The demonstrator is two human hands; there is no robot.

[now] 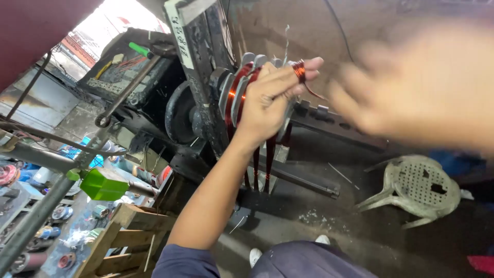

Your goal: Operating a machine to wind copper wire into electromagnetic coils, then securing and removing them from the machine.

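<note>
Right hand [427, 87] is motion-blurred to a pale smear; fingers can't be separated, grip can't be told, and its forearm runs off the right edge. Left hand [270, 100] covers the middle of the grey stepped winding former with red-brown copper wire coils [234, 92], so the far steps are hidden. Small copper wire loop [299, 69] at the left fingertips: too small to count turns. Overturned grey perforated plastic stool [419, 188] partly hidden behind the blur. Cluttered left bench [56, 226] parts too small to identify.

Copper-red wire coils [237, 91]; grey winding formers [256, 59]; bright green funnel [103, 185]; pale grey perforated plastic stool [419, 188]; green-handled screwdriver [140, 50].
</note>
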